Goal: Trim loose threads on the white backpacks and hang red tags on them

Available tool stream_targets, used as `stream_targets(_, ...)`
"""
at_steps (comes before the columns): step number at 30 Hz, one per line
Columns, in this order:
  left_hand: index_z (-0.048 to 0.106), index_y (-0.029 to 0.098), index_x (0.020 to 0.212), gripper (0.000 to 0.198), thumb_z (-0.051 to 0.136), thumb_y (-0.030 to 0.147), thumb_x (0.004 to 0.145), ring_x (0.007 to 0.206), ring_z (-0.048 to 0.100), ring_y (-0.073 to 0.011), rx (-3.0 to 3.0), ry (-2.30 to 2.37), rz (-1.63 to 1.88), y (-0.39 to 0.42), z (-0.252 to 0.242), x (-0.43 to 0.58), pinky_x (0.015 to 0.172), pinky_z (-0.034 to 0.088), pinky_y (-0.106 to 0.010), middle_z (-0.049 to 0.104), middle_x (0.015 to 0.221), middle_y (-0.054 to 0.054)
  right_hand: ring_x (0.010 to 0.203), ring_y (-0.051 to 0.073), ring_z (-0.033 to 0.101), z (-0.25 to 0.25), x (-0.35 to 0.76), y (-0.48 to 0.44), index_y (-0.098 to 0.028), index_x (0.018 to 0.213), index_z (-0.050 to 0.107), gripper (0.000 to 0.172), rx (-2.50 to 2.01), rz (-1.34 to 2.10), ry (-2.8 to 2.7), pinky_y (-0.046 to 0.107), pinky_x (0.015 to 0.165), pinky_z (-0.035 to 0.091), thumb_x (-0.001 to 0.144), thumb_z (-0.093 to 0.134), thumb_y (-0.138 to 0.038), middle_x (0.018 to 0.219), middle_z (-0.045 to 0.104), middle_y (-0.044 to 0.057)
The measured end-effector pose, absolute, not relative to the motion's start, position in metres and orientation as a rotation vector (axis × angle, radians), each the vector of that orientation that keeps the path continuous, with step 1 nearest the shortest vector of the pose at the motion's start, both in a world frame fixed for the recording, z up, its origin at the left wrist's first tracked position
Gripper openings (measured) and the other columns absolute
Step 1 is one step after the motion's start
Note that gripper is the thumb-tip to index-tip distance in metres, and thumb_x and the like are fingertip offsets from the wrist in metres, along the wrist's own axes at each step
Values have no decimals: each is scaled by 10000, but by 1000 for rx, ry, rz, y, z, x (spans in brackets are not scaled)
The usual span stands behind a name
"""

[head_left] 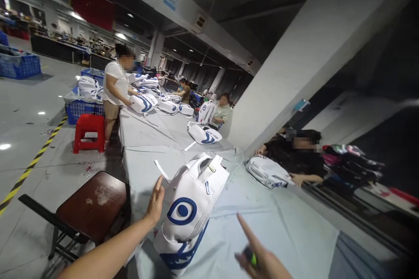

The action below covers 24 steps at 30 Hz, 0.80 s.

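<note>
A white backpack with a blue eye patch and blue jagged trim stands upright, slightly tilted, on the covered table in front of me. Beside its left edge is my left hand, fingers stretched upward; whether it touches the bag I cannot tell. A white strap sticks out just past those fingertips. To the right of the bag, my right hand points its index finger forward while the other fingers curl around a small dark object with a yellow-green part. Its kind is mostly hidden by the hand.
Across the table, co-workers handle more white backpacks. At right, a person in black leans over another white backpack. A brown-seated chair, a red stool and a blue crate stand left; a pillar rises right.
</note>
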State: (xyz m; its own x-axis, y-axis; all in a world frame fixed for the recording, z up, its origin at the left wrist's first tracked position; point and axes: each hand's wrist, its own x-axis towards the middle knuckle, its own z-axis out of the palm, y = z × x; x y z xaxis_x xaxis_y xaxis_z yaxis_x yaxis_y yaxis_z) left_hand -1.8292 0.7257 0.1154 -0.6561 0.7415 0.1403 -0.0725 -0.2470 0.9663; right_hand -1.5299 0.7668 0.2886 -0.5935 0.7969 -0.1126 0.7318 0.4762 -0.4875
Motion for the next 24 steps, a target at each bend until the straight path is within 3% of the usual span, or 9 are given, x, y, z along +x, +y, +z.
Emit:
stream_targets(2, 273, 172, 1566, 893, 260, 778, 910, 1554, 154, -253, 850, 1511, 1951, 717, 113, -1831, 1289, 104, -443, 227, 1659, -115, 474, 216, 624, 325, -1528, 784, -255, 1619, 52, 836, -1521, 786, -2424, 368, 578, 542, 890, 411, -453, 725, 664, 8)
stream_targets(4, 261, 181, 1568, 847, 269, 741, 933, 1553, 157, -237, 917, 1531, 1928, 706, 112, -1830, 1289, 109, -418, 222, 1662, -106, 518, 283, 632, 362, -1508, 796, -92, 1606, 56, 858, -2027, 246, -2031, 420, 601, 515, 885, 427, -374, 665, 641, 85)
stream_targets(7, 235, 206, 1578, 762, 330, 655, 969, 1548, 179, -239, 1150, 1572, 1876, 687, 108, -1822, 1284, 139, -412, 224, 1661, -104, 695, 336, 668, 361, -1462, 771, -104, 1573, 262, 764, -2153, -229, -1715, 458, 690, 500, 892, 452, -394, 801, 675, 179)
stream_targets(11, 162, 234, 1600, 764, 472, 534, 970, 1542, 191, -288, 1607, 1665, 1787, 674, 95, -1806, 1268, 184, -476, 201, 1665, -119, 689, 224, 650, 220, -1458, 665, -128, 1551, 318, 742, -1911, 566, -1810, 339, 724, 529, 840, 442, -305, 768, 679, 35)
stream_targets(15, 146, 186, 1603, 831, 559, 474, 942, 1527, 217, -346, 1698, 1789, 1788, 664, 83, -1786, 1236, 240, -539, 202, 1651, -190, 866, 167, 686, 49, -1477, 558, -142, 1549, 352, 803, -1964, 886, -1681, 256, 850, 513, 766, 527, -181, 988, 724, 62)
stream_targets(18, 135, 184, 1606, 831, 554, 445, 937, 1531, 187, -376, 1852, 1757, 1716, 627, 65, -1769, 1228, 210, -601, 176, 1656, -196, 943, 206, 706, -10, -1470, 468, -230, 1442, 539, 697, -2125, 983, -1764, 270, 844, 521, 754, 626, -160, 1020, 743, 63)
stream_targets(20, 154, 220, 1606, 841, 560, 461, 910, 1535, 170, -378, 2045, 1582, 1535, 591, 38, -1759, 1232, 191, -616, 147, 1672, -150, 888, 249, 721, -22, -1463, 408, -252, 1169, 734, 500, -2332, 949, -1685, 298, 782, 538, 686, 727, -126, 907, 750, 47)
stream_targets(21, 212, 245, 1595, 813, 554, 475, 894, 1528, 205, -372, 2109, 1467, 1403, 574, 21, -1755, 1235, 212, -602, 176, 1671, -121, 824, 256, 721, -26, -1459, 381, -236, 984, 777, 363, -2430, 925, -1583, 303, 736, 541, 647, 769, -102, 808, 734, 35)
stream_targets(24, 622, 295, 1330, 535, 513, 490, 844, 1287, 588, -342, 2159, 1057, 630, 537, -41, -1742, 1111, 476, -506, 646, 1357, -84, 669, 183, 673, -38, -1439, 313, -182, 694, 681, 147, -2571, 776, -1178, 272, 636, 532, 714, 827, -173, 638, 635, -16)
